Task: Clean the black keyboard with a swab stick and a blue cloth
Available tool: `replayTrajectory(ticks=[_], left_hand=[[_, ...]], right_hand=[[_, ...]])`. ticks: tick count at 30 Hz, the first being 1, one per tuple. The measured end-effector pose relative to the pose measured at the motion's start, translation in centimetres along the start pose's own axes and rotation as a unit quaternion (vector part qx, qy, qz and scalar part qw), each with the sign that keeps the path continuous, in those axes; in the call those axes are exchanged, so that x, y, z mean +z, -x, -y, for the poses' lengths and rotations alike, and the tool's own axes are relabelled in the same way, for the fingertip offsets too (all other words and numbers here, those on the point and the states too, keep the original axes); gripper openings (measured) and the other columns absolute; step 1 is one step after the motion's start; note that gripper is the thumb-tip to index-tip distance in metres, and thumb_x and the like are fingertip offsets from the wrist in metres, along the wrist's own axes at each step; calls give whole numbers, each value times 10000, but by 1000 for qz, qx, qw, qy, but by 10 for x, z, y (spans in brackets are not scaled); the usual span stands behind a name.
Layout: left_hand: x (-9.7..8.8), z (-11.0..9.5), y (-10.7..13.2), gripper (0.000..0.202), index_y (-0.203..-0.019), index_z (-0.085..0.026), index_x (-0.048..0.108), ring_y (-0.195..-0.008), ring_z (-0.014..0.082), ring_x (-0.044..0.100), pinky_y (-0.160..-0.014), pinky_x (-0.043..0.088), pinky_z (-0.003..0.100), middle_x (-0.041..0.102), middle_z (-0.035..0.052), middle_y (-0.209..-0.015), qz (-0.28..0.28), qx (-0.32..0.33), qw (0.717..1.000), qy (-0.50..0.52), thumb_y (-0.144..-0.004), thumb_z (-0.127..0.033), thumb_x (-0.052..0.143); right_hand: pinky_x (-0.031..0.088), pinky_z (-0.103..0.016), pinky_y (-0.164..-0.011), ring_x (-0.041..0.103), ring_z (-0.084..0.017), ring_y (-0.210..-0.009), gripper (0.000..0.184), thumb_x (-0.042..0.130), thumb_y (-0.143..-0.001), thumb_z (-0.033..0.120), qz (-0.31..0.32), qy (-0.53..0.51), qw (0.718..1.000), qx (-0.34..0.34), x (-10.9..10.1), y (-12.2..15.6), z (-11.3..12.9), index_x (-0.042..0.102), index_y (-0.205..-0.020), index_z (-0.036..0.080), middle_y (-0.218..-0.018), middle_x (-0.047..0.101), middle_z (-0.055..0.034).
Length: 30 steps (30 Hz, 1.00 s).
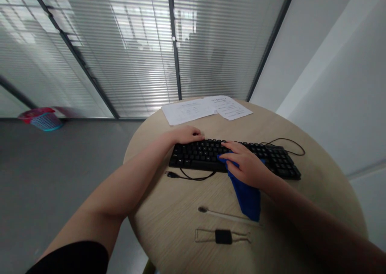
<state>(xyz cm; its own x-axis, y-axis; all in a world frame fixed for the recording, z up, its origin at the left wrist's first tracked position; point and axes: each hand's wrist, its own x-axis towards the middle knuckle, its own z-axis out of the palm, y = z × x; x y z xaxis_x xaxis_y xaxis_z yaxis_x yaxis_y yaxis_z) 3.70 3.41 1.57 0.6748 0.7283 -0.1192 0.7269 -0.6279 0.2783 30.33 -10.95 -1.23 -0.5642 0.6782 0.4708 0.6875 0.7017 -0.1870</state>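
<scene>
A black keyboard [205,152] lies across the round table. My left hand [187,135] grips its far left edge, fingers curled together against the rim. Over the middle keys, my right hand [249,165] presses a blue cloth [247,195] down, its fingertips on the keys and cloth. The cloth's loose end hangs off the near edge onto the tabletop. Nearer to me lie a thin pale stick with a dark tip [221,215], like a small brush, and a wire keycap puller [223,237] with a black middle.
Printed sheets of paper [193,112] lie at the far side of the wooden table [181,209]. The keyboard's cable [297,145] loops at the right, and its USB plug [172,174] rests in front. A blue-and-red basket [46,120] stands on the floor by the blinds.
</scene>
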Motion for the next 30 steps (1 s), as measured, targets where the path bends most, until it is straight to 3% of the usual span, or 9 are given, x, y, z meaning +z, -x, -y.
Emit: replayTrajectory(ticks=[7, 10, 15, 19, 21, 24, 27, 30], left_hand=[[2, -2, 3, 513, -928, -200, 691, -796, 207, 608, -722, 413, 319, 716, 79, -900, -12, -1, 1000, -9, -941, -601, 370], [3, -3, 2, 506, -953, -209, 690, -832, 212, 607, -756, 420, 325, 715, 79, -931, -3, -3, 1000, -6, -938, -598, 366], [-5, 0, -5, 498, -958, -188, 673, -871, 214, 605, -779, 429, 325, 708, 73, -953, 51, -8, 998, 43, -912, -602, 399], [-12, 5, -13, 504, -932, -184, 670, -861, 205, 605, -776, 433, 315, 713, 47, -938, 109, -20, 990, 85, -879, -633, 449], [-11, 6, -13, 502, -929, -189, 671, -849, 206, 609, -749, 432, 314, 712, 43, -924, 110, -23, 990, 86, -880, -638, 450], [-5, 4, -6, 498, -940, -207, 677, -831, 208, 614, -733, 428, 326, 715, 50, -911, 51, -30, 995, 79, -917, -624, 406], [-1, -1, 1, 475, -923, -216, 683, -816, 214, 618, -726, 423, 338, 720, 70, -914, -1, -22, 998, 51, -940, -596, 399], [-2, -5, 4, 457, -899, -223, 687, -788, 211, 626, -701, 420, 326, 723, 69, -882, -2, -29, 999, 34, -937, -586, 411]], right_hand=[[336, -633, -1114, 416, -352, -1405, 259, 567, -855, 148, 28, 24, 999, 35, 0, -2, 6, 772, -976, 250, -1406, 610, -85], [298, -664, -1110, 392, -374, -1415, 288, 562, -864, 162, 31, 43, 997, 56, -1, -3, 10, 766, -1043, 259, -1463, 563, -86], [294, -629, -1127, 374, -343, -1430, 277, 561, -850, 142, 51, 11, 997, 63, -2, -4, 12, 758, -1001, 267, -1472, 549, -77], [293, -636, -1123, 370, -343, -1425, 230, 562, -841, 134, 41, -7, 996, 80, -2, -5, 14, 729, -970, 225, -1504, 496, -119], [297, -614, -1132, 458, -322, -1346, 223, 558, -846, 133, 24, -19, 996, 82, -4, -5, 15, 721, -974, 216, -1385, 587, -129], [344, -563, -1118, 610, -256, -1053, 183, 552, -856, 131, 4, -44, 996, 82, -13, -4, 12, 701, -920, 216, -1016, 694, -76], [514, -436, -921, 631, -210, -848, 166, 528, -879, 135, -26, -79, 990, 115, -38, 1, 6, 667, -919, 217, -882, 661, -54], [537, -351, -663, 634, -206, -761, 171, 509, -913, 168, -84, -101, 973, 189, -74, 15, 8, 652, -942, 258, -881, 641, -58]])
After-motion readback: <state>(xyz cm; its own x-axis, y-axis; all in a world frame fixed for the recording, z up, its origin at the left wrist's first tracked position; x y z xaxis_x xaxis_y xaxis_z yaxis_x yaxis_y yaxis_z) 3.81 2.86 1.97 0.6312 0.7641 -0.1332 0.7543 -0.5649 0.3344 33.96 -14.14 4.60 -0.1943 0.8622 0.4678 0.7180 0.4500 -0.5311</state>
